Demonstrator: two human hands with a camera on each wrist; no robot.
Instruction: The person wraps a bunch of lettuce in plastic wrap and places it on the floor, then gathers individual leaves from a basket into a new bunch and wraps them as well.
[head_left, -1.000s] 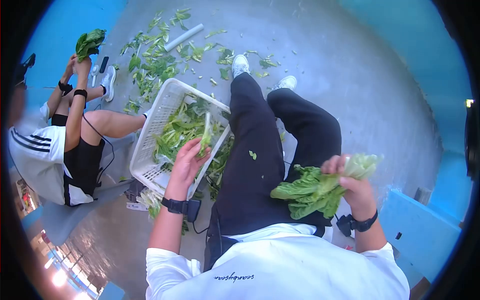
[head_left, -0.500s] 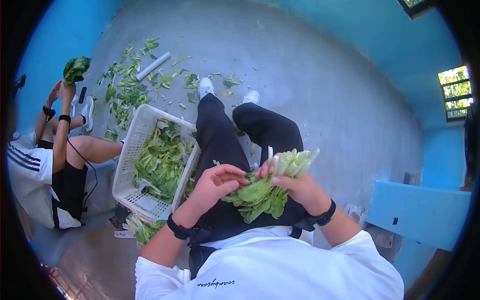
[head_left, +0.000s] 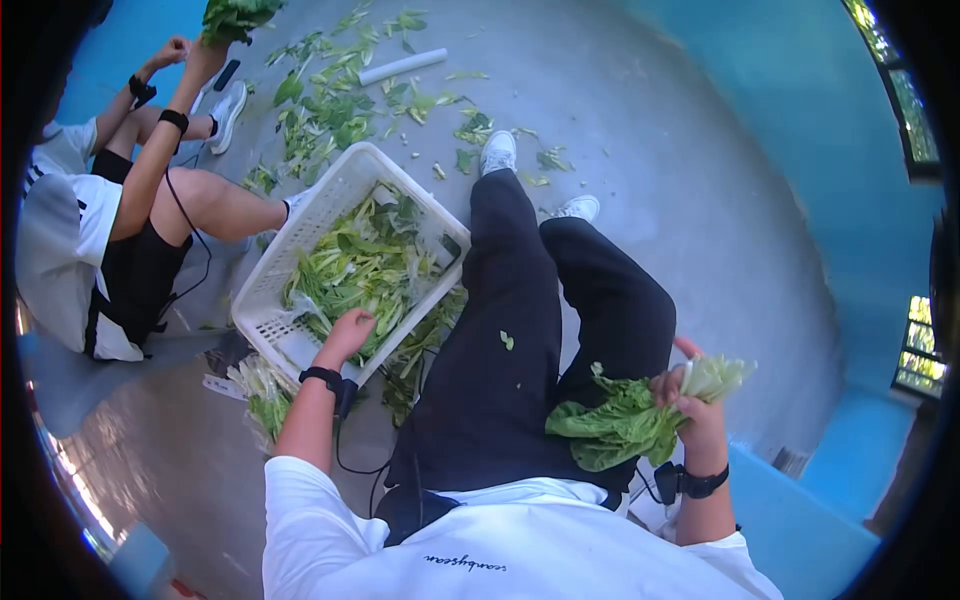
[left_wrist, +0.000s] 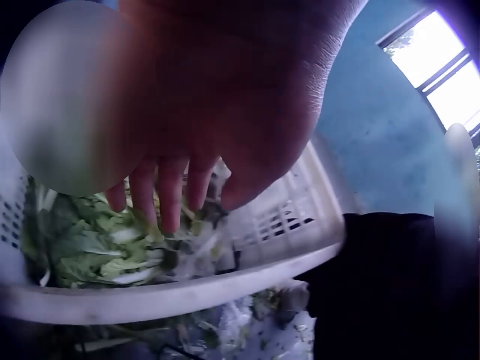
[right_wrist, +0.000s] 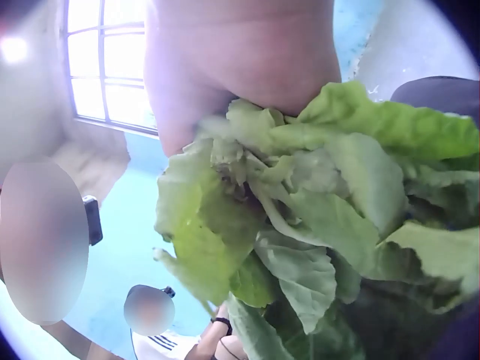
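The right hand [head_left: 690, 395] grips a bunch of greens [head_left: 620, 420] by its pale stems beside the knee, leaves hanging free. The left hand [head_left: 350, 330], fingers straight and loosely spread, reaches into the white basket [head_left: 330, 200] of trimmed leaves on the floor, within arm's reach.

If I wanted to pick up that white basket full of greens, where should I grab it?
Probably by the rim of the white basket, one of your hands on each long side, coming from above. The leafy greens fill the inside, and the latticed walls end in a firm edge. The left hand already reaches over the near rim.
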